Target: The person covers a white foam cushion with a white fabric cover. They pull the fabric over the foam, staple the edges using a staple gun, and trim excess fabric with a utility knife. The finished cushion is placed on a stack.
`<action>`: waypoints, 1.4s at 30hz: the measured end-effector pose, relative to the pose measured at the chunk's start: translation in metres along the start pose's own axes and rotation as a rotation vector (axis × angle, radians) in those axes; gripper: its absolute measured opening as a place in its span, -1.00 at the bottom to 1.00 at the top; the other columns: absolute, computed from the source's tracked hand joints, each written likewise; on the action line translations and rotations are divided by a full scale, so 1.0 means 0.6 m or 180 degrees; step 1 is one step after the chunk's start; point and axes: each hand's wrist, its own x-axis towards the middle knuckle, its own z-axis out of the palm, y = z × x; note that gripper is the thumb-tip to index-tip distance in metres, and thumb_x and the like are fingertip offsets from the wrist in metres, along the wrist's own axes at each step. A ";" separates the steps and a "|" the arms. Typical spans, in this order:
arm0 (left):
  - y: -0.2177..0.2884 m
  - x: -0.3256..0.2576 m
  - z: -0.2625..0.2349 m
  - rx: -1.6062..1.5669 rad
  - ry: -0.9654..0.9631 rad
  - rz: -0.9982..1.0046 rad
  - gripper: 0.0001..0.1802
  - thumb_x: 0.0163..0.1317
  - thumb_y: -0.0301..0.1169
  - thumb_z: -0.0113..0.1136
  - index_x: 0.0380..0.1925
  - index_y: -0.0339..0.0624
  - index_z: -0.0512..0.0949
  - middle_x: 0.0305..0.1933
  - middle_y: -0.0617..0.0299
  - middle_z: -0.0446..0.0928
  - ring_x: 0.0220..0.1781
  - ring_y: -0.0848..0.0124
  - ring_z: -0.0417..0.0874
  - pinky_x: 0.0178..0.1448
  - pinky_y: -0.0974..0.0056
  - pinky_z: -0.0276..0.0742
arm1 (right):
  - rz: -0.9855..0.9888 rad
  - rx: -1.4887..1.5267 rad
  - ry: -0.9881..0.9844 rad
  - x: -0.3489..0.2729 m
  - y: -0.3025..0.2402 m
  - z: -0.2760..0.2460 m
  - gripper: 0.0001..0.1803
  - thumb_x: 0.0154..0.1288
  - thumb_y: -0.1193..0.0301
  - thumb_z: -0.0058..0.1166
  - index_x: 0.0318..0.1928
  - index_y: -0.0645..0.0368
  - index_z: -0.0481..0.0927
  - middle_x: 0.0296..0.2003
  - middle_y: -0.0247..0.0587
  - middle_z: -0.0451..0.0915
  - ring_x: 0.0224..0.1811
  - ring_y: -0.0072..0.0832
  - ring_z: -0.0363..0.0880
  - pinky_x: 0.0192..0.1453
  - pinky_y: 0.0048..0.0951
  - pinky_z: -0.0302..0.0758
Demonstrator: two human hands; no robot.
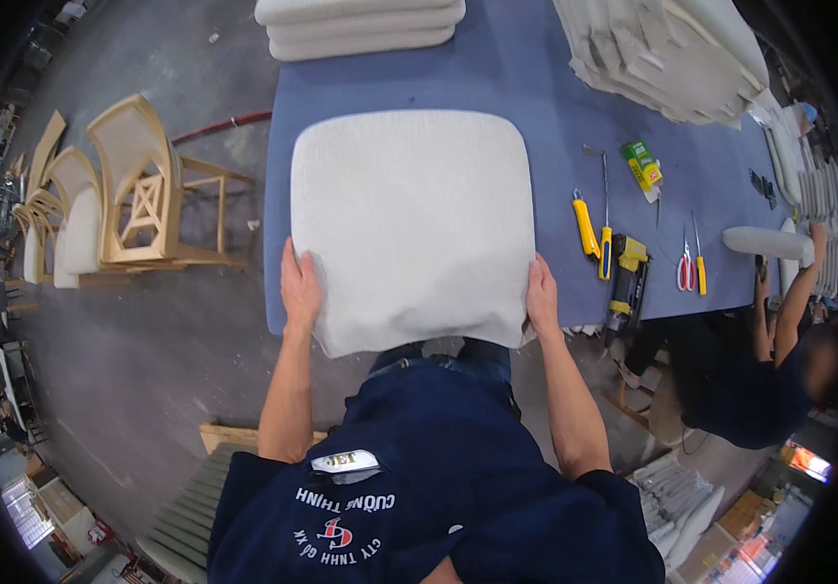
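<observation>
A pale grey fabric-covered seat cushion [414, 209] lies on the blue-topped table [560, 107], its near end reaching past the table edge towards my body. The cloth along that near edge is loose and wrinkled. My left hand [301, 287] grips the cushion's left side near the front corner, fingers hidden beneath. On the opposite side, my right hand [542, 295] holds the edge at about the same height. Right of the cushion lie a yellow utility knife [585, 226], a yellow-handled screwdriver [605, 255] and a yellow-and-black staple gun [625, 282].
Stacked cushions [361, 31] and fabric covers [667, 58] occupy the far table. Red-handled scissors [686, 271], another yellow-handled tool [700, 274] and a green-yellow box [642, 167] lie right. Wooden chairs [146, 195] stand left. A co-worker [755, 389] handles a cushion piece at right.
</observation>
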 end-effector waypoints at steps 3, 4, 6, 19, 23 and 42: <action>0.003 0.004 -0.008 -0.0156 -0.0094 -0.0015 -0.36 0.59 -0.21 -0.05 0.54 -0.34 0.25 0.53 -0.21 0.37 0.55 -0.04 0.40 0.58 0.06 0.27 | -0.0019 -0.0074 -0.0037 -0.014 -0.007 -0.003 -0.38 0.69 0.15 -0.15 0.46 0.42 0.38 0.35 0.13 0.55 0.42 -0.19 0.51 0.50 -0.30 0.35; 0.008 -0.004 -0.011 -0.0261 -0.0125 -0.0159 -0.36 0.59 -0.21 -0.04 0.54 -0.33 0.25 0.53 -0.20 0.38 0.55 -0.02 0.42 0.58 0.06 0.29 | -0.0033 -0.0057 -0.0086 -0.025 -0.012 -0.004 -0.38 0.69 0.16 -0.15 0.47 0.42 0.37 0.36 0.12 0.55 0.42 -0.22 0.50 0.50 -0.31 0.35; 0.021 0.000 -0.015 -0.0480 -0.0118 -0.0353 -0.35 0.58 -0.19 -0.02 0.54 -0.33 0.26 0.52 -0.19 0.39 0.53 0.00 0.44 0.56 0.08 0.31 | 0.0020 0.0144 -0.0159 -0.050 -0.019 -0.006 -0.37 0.70 0.15 -0.17 0.48 0.43 0.35 0.36 0.10 0.54 0.42 -0.26 0.49 0.51 -0.32 0.34; 0.003 0.000 -0.011 -0.0470 -0.0132 -0.0326 -0.34 0.59 -0.14 -0.01 0.56 -0.24 0.25 0.48 -0.18 0.44 0.49 0.04 0.48 0.54 0.10 0.34 | 0.0316 -0.0314 0.0095 -0.135 0.045 -0.022 -0.39 0.75 0.10 -0.24 0.44 0.38 0.42 0.30 -0.01 0.58 0.37 -0.30 0.50 0.49 -0.33 0.34; -0.006 0.001 -0.004 -0.0589 -0.0144 -0.0296 -0.32 0.60 -0.12 -0.02 0.56 -0.27 0.24 0.50 -0.19 0.41 0.50 0.05 0.46 0.54 0.10 0.32 | 0.1762 0.1120 0.0461 -0.198 -0.015 -0.011 -0.41 0.72 0.01 -0.20 0.45 0.17 0.40 0.16 -0.13 0.60 0.08 -0.35 0.61 0.15 -0.27 0.55; 0.007 -0.014 -0.020 -0.0531 -0.0347 -0.0254 -0.32 0.62 -0.13 -0.07 0.54 -0.38 0.22 0.52 -0.19 0.36 0.52 0.08 0.41 0.57 0.12 0.27 | 0.1537 0.2970 0.0733 -0.248 0.009 0.010 -0.37 0.62 0.40 0.07 0.57 -0.02 0.18 0.06 -0.23 0.63 -0.06 -0.47 0.62 -0.12 -0.36 0.57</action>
